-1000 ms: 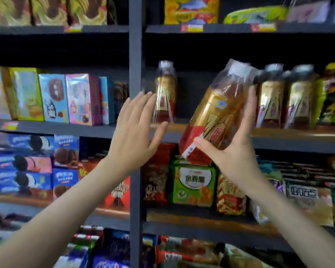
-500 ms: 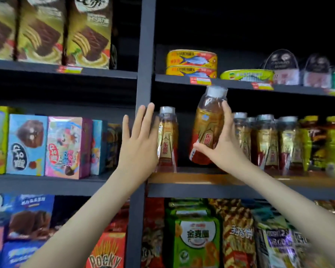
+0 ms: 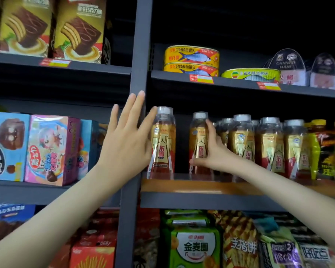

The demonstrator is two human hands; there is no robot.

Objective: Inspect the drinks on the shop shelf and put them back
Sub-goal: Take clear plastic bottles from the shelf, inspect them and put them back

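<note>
Bottle [image 3: 198, 136] upright nr shelf [image 3: 201, 187] edge, R hand [image 3: 217, 155] gripping; gap on L.

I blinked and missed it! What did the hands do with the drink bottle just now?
The right hand swung the tilted bottle upright and set it down on the shelf, its grip still round it. The left hand stayed open beside the leftmost bottle; the other bottles kept their places.
</note>
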